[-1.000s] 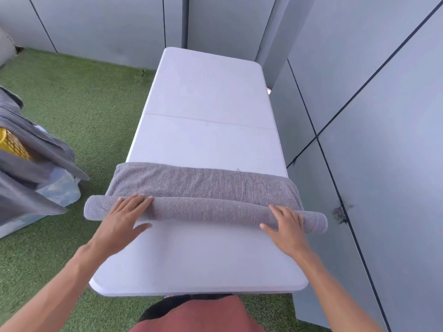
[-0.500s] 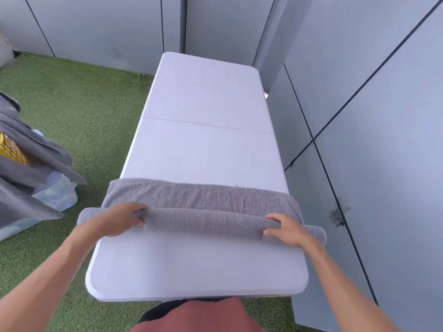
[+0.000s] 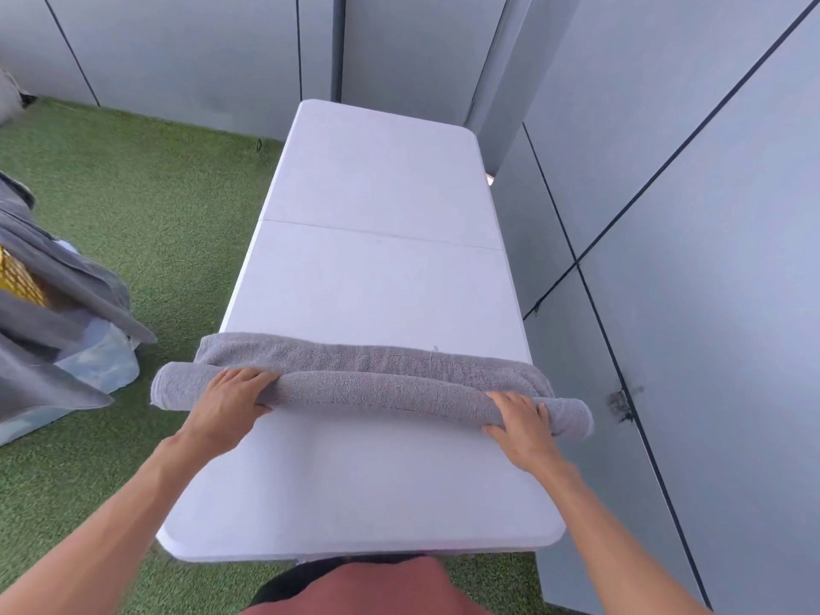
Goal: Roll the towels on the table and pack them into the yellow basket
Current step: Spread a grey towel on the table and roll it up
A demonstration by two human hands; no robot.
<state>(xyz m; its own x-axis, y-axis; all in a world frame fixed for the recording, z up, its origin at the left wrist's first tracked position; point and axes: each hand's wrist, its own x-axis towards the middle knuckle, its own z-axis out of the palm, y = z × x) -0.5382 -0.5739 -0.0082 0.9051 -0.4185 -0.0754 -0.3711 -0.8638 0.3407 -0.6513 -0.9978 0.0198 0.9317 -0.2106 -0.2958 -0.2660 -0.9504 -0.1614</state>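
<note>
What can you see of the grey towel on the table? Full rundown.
The grey towel is terry-like cloth, mostly rolled into a long tube lying crosswise on the white table. A narrow flat strip is not yet rolled, on the far side. Both roll ends overhang the table's side edges. The left hand curls over it near the left end, the right hand near the right end.

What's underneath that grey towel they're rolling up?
The grey towel lies on the white table, with both ends overhanging the sides. The left hand and right hand rest on the roll. Anything inside the roll is hidden.
</note>
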